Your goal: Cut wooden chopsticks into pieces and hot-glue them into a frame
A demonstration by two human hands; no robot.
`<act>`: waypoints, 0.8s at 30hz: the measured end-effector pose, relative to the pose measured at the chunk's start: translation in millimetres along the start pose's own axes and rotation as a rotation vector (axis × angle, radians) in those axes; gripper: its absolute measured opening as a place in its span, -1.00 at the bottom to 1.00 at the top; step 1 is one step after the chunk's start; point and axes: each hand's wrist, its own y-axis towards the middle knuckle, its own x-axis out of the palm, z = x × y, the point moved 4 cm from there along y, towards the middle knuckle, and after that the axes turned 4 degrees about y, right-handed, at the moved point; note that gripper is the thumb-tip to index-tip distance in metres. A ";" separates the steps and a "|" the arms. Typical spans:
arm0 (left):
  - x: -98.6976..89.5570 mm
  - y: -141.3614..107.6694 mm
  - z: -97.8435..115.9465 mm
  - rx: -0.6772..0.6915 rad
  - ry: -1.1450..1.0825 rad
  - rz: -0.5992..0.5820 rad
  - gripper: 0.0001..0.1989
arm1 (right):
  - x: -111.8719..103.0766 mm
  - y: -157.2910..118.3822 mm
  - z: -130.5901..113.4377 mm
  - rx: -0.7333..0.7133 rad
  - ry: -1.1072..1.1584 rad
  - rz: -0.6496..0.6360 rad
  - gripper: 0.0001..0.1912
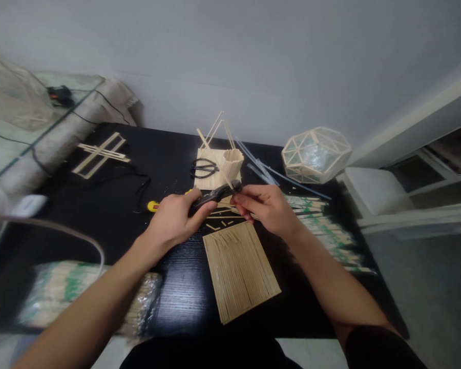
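Note:
My left hand (179,215) is wrapped around a black plier-like tool (217,193), which points right. A pale wooden stick (213,154) slants down to the tool's head. My right hand (267,207) pinches at the stick's lower end, close to the tool tip; its fingertips partly hide what they hold. Below the hands lies a flat panel of sticks (244,274), with several short pieces on its upper edge. Behind them stands a stick-built piece (211,177) with a round cup (233,160) and thin upright rods. Black-handled scissors (204,168) rest on it.
A faceted stick-and-film globe (317,155) stands at back right. Translucent glue sticks (263,171) lie before it. Wrapped chopsticks (318,225) spread rightward; a plastic pack (67,287) sits at left. A crossed stick frame (102,154), a yellow object (152,206) and cords lie left.

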 end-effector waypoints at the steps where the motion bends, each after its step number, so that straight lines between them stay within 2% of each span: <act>1: -0.4 -0.4 0.3 -0.014 0.015 -0.003 -0.55 | 0.2 0.1 -0.1 0.000 0.003 0.002 -0.69; 7: -1.9 -1.1 0.7 -0.064 0.122 0.010 -0.48 | 0.0 0.3 0.3 0.007 -0.046 0.026 -0.64; 11: 0.7 -0.3 -0.4 -0.065 0.178 0.011 -0.42 | -7.9 -0.5 1.9 0.082 -0.128 0.032 -0.69; 14: 6.2 -0.1 -0.7 -0.048 0.241 -0.010 -0.39 | -14.6 -0.8 0.9 0.135 -0.131 0.056 -0.43; 15: 8.3 -0.1 -0.3 -0.037 0.261 -0.017 -0.38 | -15.4 -0.6 0.3 0.144 -0.118 0.054 -0.41; 20: 17.0 -1.4 3.6 0.024 0.280 -0.034 -0.32 | -12.6 0.3 3.5 0.238 -0.002 0.051 -0.71; 24: 19.8 -2.3 5.1 0.027 0.296 -0.030 -0.31 | -11.2 0.4 7.3 0.287 0.074 0.060 -0.78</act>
